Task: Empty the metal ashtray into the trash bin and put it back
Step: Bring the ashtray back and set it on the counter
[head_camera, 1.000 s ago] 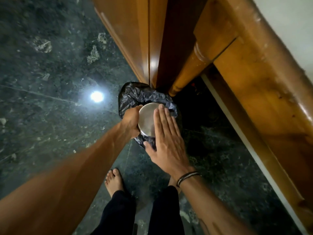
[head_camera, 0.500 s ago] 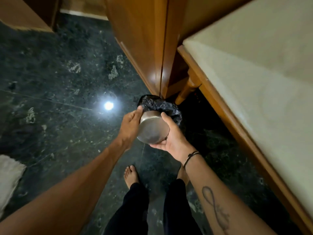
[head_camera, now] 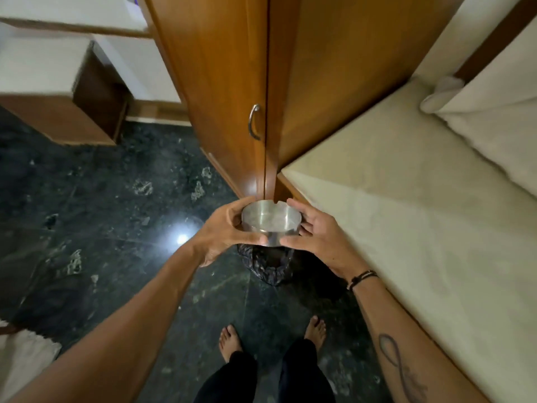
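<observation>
The round metal ashtray point(head_camera: 270, 221) is upright, its open side facing up, and its inside looks bare. My left hand point(head_camera: 225, 232) grips its left wall, thumb across the front. My right hand point(head_camera: 315, 235) holds its right side, fingers curled round the rim. Both hands keep it in the air above the trash bin point(head_camera: 268, 264), a small bin lined with a black plastic bag that stands on the dark floor. Much of the bin is hidden behind the ashtray and my hands.
A tall wooden cabinet point(head_camera: 226, 82) with a metal handle point(head_camera: 254, 122) rises right behind the bin. A bed with a cream mattress point(head_camera: 406, 213) runs along the right. A low wooden stand point(head_camera: 72, 112) sits far left, a pale mat point(head_camera: 20, 362) at bottom left. My bare feet stand below.
The ashtray was tipped face-down over the bin with my right palm on its base; now it is turned upright and lifted higher, held by both hands. The view has tilted up.
</observation>
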